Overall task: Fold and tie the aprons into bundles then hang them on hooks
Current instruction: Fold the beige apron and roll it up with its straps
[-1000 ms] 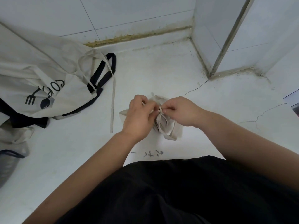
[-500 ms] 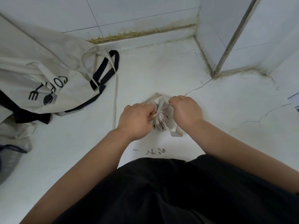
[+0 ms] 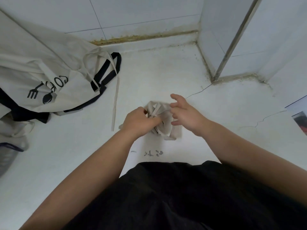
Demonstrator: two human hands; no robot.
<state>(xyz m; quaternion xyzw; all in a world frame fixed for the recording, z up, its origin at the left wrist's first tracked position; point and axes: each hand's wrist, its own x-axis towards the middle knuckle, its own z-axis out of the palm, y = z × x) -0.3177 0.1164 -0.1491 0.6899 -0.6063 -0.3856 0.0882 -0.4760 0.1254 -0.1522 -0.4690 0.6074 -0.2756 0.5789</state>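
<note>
While we are gripping the apron bundle from its left side with our left hand, our right hand is hovering just right of it, spread open and holding nothing. The bundle is lying between them, its long axis running near to far.

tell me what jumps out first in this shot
Dead centre, the left hand grips a small bunched beige cloth bundle on the white surface, while the right hand hovers open beside it. At left lies a heap of cream aprons with black straps and a fork-and-spoon print.
</note>
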